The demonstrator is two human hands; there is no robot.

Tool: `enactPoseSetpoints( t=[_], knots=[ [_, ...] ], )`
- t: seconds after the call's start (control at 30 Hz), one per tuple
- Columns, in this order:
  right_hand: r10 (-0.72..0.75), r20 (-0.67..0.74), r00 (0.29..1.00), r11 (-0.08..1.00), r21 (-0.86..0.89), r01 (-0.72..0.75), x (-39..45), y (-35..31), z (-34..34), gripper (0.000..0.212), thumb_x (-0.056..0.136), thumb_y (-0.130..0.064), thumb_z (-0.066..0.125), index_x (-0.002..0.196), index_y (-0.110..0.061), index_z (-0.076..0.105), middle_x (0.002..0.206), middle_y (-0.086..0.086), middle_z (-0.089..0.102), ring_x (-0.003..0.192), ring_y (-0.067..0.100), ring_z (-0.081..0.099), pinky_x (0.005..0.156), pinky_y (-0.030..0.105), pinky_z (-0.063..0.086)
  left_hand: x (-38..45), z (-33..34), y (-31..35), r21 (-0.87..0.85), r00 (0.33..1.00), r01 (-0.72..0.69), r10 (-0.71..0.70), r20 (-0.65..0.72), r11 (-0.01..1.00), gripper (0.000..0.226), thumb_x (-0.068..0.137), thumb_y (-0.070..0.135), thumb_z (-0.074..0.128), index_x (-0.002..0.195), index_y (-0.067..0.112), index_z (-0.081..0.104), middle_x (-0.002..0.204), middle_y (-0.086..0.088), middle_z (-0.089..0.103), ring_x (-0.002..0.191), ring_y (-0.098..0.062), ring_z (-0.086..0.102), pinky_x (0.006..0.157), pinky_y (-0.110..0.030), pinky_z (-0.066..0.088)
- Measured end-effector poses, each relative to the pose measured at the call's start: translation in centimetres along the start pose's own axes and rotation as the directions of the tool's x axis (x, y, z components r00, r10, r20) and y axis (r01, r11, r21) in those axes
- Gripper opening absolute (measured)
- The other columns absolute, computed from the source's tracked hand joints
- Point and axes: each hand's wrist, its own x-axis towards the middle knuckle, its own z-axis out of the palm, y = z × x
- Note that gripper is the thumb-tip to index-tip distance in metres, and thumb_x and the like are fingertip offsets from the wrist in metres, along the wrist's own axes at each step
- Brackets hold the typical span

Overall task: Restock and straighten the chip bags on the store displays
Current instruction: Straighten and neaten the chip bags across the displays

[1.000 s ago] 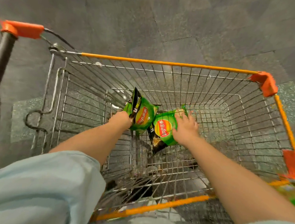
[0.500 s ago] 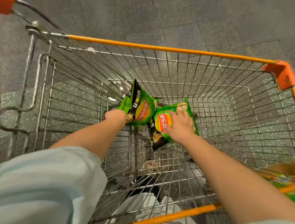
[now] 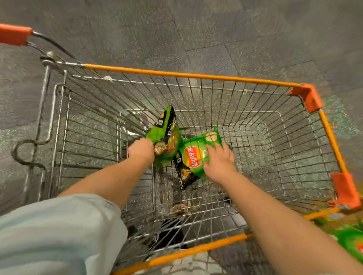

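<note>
The cart (image 3: 191,75) is open from above; its wire walls close every side. Two chip bags (image 3: 193,156) sit mid-basket, the floor right of them bare.

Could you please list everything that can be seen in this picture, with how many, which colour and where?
chip bags: two, green with black, in the cart; left bag raised, right bag lying on the floor of the cart
shopping cart: one, steel wire with orange rim and corners, centre
more green bags: count unclear, lower right edge, outside the cart
floor: grey tiles, all around
left hand: grips the left bag
right hand: on the right bag, fingers curled at its edge
sleeves: light blue, bottom
</note>
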Motion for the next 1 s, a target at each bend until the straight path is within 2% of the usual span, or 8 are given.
enactPoseSetpoints(
  t=[0.1, 0.27, 0.47, 0.63, 0.8, 1.0],
  knots=[
    [0.003, -0.036, 0.999, 1.000, -0.006, -0.003, -1.6, 0.4, -1.9, 0.066, 0.095, -0.029, 0.048, 0.151, -0.020, 0.013, 0.159, 0.007, 0.006, 0.146, 0.029, -0.004, 0.117, 0.045, 0.000, -2.1, -2.2, 0.9, -0.025, 0.999, -0.016, 0.015, -0.045, 1.000, 0.025, 0.086, 0.005, 0.056, 0.110, 0.006, 0.060, 0.107, -0.010, 0.062, 0.097, -0.030, 0.062, 0.070, -0.037, 0.047],
    [0.020, -0.137, 0.990, 0.999, 0.029, -0.016, -5.8, 2.0, -5.5, 0.063, 0.096, -0.025, 0.046, 0.150, -0.020, 0.014, 0.159, 0.005, 0.005, 0.146, 0.027, -0.005, 0.117, 0.044, 0.000, -6.4, -5.9, 1.0, 0.106, 0.985, -0.090, 0.105, -0.140, 0.990, 0.025, 0.087, 0.013, 0.055, 0.112, 0.011, 0.056, 0.113, -0.008, 0.060, 0.104, -0.028, 0.060, 0.076, -0.036, 0.046],
    [0.021, -0.262, 0.965, 1.000, 0.027, -0.014, -12.0, 4.9, -8.8, 0.063, 0.097, -0.028, 0.044, 0.151, -0.021, 0.014, 0.159, 0.006, 0.006, 0.146, 0.027, -0.002, 0.117, 0.043, 0.001, -13.1, -10.2, 1.4, 0.242, 0.968, -0.122, 0.169, -0.183, 0.962, 0.024, 0.089, 0.014, 0.052, 0.112, 0.012, 0.058, 0.105, -0.005, 0.061, 0.096, -0.025, 0.060, 0.068, -0.034, 0.043],
    [-0.013, -0.331, 0.944, 1.000, -0.018, 0.007, -18.0, 7.7, -10.4, 0.060, 0.098, -0.028, 0.042, 0.150, -0.020, 0.014, 0.159, 0.006, 0.005, 0.146, 0.028, -0.002, 0.117, 0.043, 0.002, -19.6, -13.2, 4.7, 0.350, 0.906, -0.192, 0.302, -0.296, 0.917, 0.031, 0.089, 0.011, 0.049, 0.119, 0.012, 0.056, 0.119, -0.008, 0.061, 0.110, -0.028, 0.059, 0.081, -0.037, 0.049],
    [-0.029, -0.406, 0.913, 0.999, -0.050, 0.010, -23.1, 11.4, -12.0, 0.059, 0.099, -0.028, 0.040, 0.151, -0.018, 0.013, 0.159, 0.007, 0.004, 0.146, 0.027, -0.004, 0.117, 0.043, 0.001, -26.0, -15.9, 10.1, 0.506, 0.765, -0.255, 0.491, -0.416, 0.824, 0.029, 0.089, 0.012, 0.050, 0.117, 0.013, 0.058, 0.118, -0.005, 0.061, 0.111, -0.026, 0.057, 0.083, -0.036, 0.047],
    [0.077, -0.539, 0.839, 0.996, 0.011, -0.084, -28.9, 17.3, -13.3, 0.060, 0.098, -0.029, 0.040, 0.151, -0.018, 0.014, 0.159, 0.005, 0.008, 0.146, 0.027, 0.001, 0.117, 0.043, 0.005, -32.4, -18.4, 17.6, 0.706, 0.445, -0.312, 0.755, -0.482, 0.635, 0.027, 0.093, 0.017, 0.048, 0.119, 0.016, 0.053, 0.122, -0.002, 0.057, 0.117, -0.023, 0.051, 0.090, -0.031, 0.039]
  ],
)
